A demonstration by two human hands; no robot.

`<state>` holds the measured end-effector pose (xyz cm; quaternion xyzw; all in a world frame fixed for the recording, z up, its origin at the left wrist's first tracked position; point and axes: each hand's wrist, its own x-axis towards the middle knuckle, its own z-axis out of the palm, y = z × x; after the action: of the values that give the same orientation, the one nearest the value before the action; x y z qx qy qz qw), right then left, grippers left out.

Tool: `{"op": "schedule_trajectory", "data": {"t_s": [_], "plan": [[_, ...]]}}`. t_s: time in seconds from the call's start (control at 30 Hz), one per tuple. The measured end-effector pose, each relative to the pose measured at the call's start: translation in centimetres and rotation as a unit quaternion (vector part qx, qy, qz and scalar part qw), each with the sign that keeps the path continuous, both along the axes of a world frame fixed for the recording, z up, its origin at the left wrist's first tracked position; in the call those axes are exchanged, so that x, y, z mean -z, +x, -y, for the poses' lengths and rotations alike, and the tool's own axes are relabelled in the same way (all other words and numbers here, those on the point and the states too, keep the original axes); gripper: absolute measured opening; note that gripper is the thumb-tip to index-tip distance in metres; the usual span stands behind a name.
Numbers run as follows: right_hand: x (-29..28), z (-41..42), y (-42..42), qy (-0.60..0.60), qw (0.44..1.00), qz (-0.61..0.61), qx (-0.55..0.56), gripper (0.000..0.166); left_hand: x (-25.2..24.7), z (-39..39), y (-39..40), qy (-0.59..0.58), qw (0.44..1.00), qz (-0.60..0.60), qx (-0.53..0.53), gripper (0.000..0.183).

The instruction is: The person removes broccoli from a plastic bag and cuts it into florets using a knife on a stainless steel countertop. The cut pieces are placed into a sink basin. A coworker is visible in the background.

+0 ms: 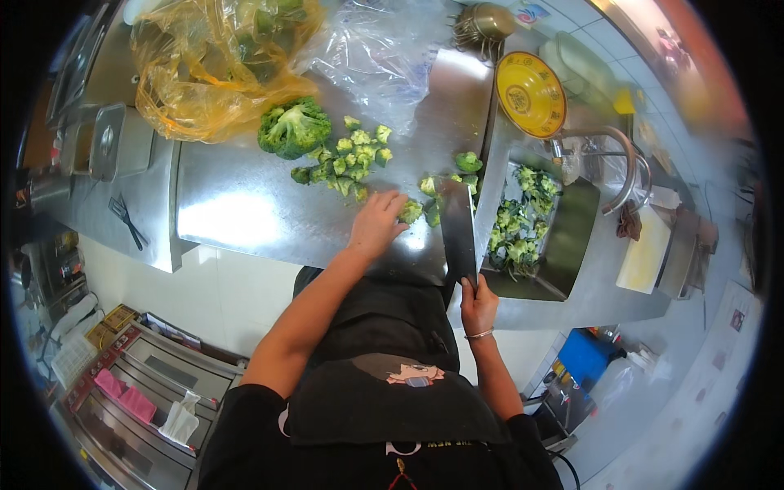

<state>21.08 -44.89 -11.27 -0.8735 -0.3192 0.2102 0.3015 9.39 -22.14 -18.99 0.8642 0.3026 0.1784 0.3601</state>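
Note:
My right hand (pixel 479 304) grips the handle of a wide-bladed cleaver (pixel 458 229). The blade points away from me, beside the sink's left edge and over part of the cut broccoli. My left hand (pixel 378 226) lies low over the steel worktop (pixel 294 239), fingers spread, its tips next to a broccoli floret (pixel 410 211). Several florets (pixel 464 161) sit around the blade's far end. A loose pile of small broccoli pieces (pixel 352 160) lies beyond my left hand, beside a large broccoli head (pixel 295 127).
A yellow plastic bag (pixel 202 73) with green vegetables and a clear plastic bag (pixel 373 61) lie at the back. The sink (pixel 576 245) on the right holds broccoli trimmings (pixel 520 226). A yellow bowl (pixel 530 95) and a curved faucet (pixel 625 153) stand by it. Black-handled tongs (pixel 127 223) lie left.

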Motion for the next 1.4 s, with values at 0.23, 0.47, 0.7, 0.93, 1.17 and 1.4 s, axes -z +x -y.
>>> {"op": "schedule_trajectory", "data": {"t_s": [0.23, 0.47, 0.7, 0.93, 1.17, 1.4], "plan": [[0.2, -0.1, -0.5, 0.027, 0.997, 0.011, -0.072, 0.012, 0.9, 1.0, -2.7, -0.157, 0.981, -0.036, -0.108, 0.039], [0.2, -0.9, -1.4, -0.004, 0.983, 0.006, -0.182, 0.017, 0.4, 0.5, -8.1, -0.149, 0.967, -0.033, -0.205, 0.043], [0.6, -1.3, -1.9, -0.023, 0.968, 0.041, -0.246, 0.023, 1.2, 1.3, -8.7, -0.157, 0.964, 0.041, -0.212, 0.036], [0.5, -0.7, -1.7, -0.027, 0.972, 0.037, -0.228, 0.023, 1.3, 1.4, -8.7, -0.105, 0.969, 0.013, -0.221, 0.032], [0.7, -0.8, -1.9, -0.022, 0.97, 0.033, -0.24, 0.024, 2.3, 1.5, -8.7, -0.106, 0.961, 0.056, -0.248, 0.026], [0.4, -1.2, -2.0, -0.015, 0.965, 0.05, -0.255, 0.023, 2.3, 1.5, -8.9, -0.076, 0.97, 0.061, -0.225, 0.022]]}}
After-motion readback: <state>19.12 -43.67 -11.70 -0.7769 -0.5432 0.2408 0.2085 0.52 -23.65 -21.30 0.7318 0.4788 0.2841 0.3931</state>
